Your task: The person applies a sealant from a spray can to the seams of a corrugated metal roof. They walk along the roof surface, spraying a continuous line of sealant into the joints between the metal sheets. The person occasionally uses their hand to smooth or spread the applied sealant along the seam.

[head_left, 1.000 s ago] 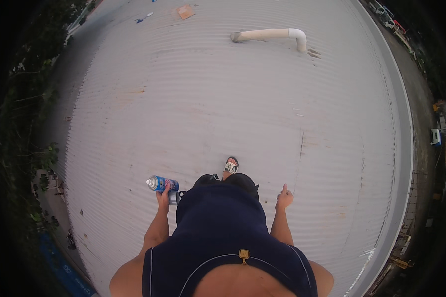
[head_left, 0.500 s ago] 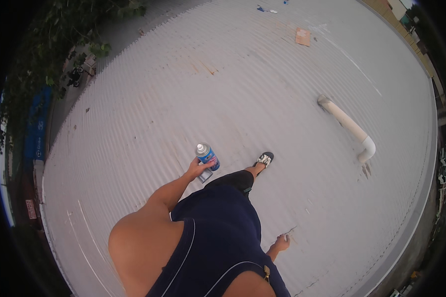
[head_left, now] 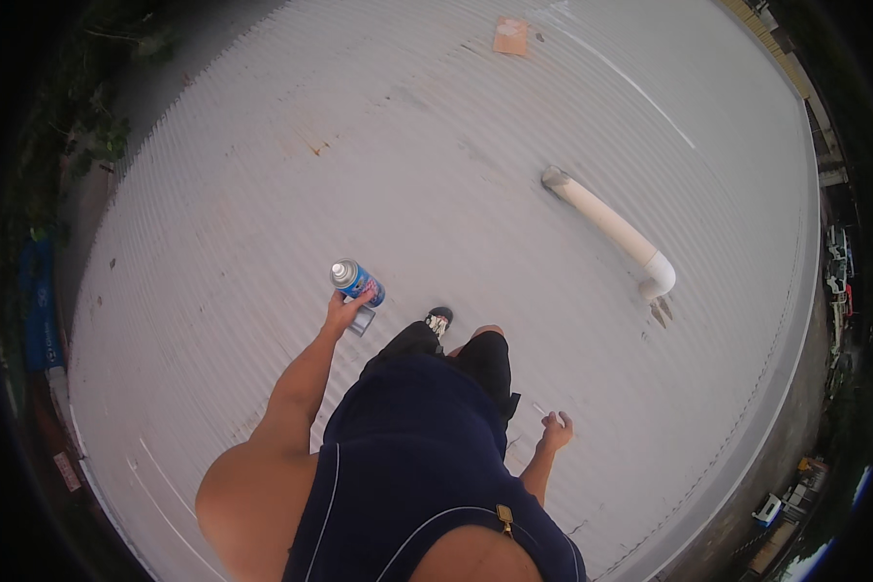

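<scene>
My left hand point(head_left: 340, 312) is wrapped round a blue spray can point(head_left: 364, 282) with a silver top, held out in front of my body. A short grey cylinder point(head_left: 362, 321) sits against the same hand, just below the can; I cannot tell if it is a cap. On the right, my right hand point(head_left: 557, 431) hangs low beside my hip with its fingers bent. A thin white stick point(head_left: 539, 408), like a cigarette, juts out from between those fingers.
I am on a grey corrugated roof point(head_left: 262, 213). A white elbowed pipe point(head_left: 606, 221) rises ahead on the right. Farther off lies an orange-brown square piece point(head_left: 510, 36). The roof edge point(head_left: 813, 223) curves along the right; trees point(head_left: 78, 126) stand beyond the left edge.
I have stepped forward and turned slightly: the pipe and the square piece have shifted left in view. My right hand has swung forward; the left still holds the can.
</scene>
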Demonstrator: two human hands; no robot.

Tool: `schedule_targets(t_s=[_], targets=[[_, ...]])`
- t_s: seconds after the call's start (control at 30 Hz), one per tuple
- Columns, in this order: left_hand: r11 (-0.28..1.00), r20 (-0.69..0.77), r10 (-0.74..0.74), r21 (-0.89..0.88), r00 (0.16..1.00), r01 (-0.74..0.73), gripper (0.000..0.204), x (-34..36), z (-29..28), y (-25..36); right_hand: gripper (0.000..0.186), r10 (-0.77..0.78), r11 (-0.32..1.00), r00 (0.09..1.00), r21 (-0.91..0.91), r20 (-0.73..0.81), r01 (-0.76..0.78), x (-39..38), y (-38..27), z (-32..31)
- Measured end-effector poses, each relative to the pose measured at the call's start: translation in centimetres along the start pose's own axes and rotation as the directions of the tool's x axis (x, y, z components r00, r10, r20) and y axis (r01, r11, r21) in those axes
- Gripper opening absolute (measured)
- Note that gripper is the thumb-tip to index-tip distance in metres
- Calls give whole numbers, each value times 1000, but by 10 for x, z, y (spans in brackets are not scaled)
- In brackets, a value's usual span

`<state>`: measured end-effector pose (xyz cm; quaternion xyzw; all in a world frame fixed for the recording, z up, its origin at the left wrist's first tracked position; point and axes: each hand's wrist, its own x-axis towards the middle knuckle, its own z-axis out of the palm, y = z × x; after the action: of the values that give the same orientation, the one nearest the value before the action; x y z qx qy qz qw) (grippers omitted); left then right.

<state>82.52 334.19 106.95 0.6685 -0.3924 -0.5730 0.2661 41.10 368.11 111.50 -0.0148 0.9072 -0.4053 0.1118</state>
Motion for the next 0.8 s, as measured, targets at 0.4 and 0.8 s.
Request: schedule_targets(t_s=[0.4, 0.8], targets=[[983, -154, -141, -143, 978, 119, 64, -4, 53, 22, 23, 355, 923, 910, -231, 214, -307, 83, -27, 46], [950, -199, -136, -305, 971, 70, 59, 82, 168, 177, 31, 36, 999, 959, -10, 282, -35, 314, -200, 156]])
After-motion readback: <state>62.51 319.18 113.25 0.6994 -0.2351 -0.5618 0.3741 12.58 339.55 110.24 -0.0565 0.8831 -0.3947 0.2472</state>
